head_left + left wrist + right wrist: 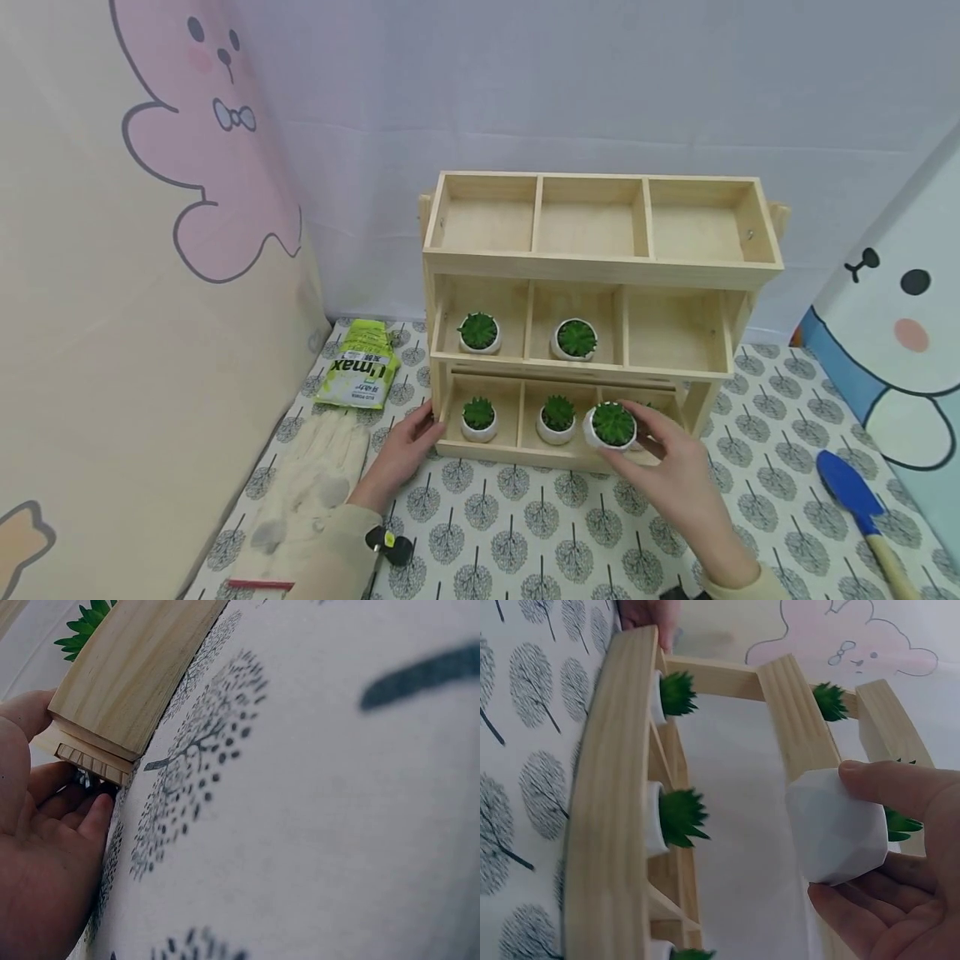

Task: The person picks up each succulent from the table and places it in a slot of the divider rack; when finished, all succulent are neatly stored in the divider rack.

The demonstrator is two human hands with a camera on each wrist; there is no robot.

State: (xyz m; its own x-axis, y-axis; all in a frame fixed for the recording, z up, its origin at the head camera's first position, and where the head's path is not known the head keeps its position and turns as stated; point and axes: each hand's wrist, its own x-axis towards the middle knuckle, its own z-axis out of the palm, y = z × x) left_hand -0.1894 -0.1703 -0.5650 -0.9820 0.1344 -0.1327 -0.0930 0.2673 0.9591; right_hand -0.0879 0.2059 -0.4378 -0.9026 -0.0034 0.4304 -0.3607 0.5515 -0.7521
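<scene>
My right hand [671,458] pinches a potted succulent [613,425] between thumb and fingers, in front of the bottom tier of a three-tier wooden shelf [600,268]. Its faceted white pot [836,829] shows in the right wrist view. My left hand [402,454] grips the shelf's lower left corner, thumb on the front board [127,690], fingers curled behind. In the bottom tier stand a left succulent [478,417] and a middle succulent [557,417]; a third, at right, is mostly hidden behind the held one. The middle tier bears a left succulent [479,332] and a middle succulent [576,338].
Left of the shelf lie a green and white packet [358,367] and a pair of pale gloves [303,492]. At the far right is a blue trowel [851,487] with a wooden handle. A tree-patterned cloth [525,533] covers the table; printed curtains hang around it.
</scene>
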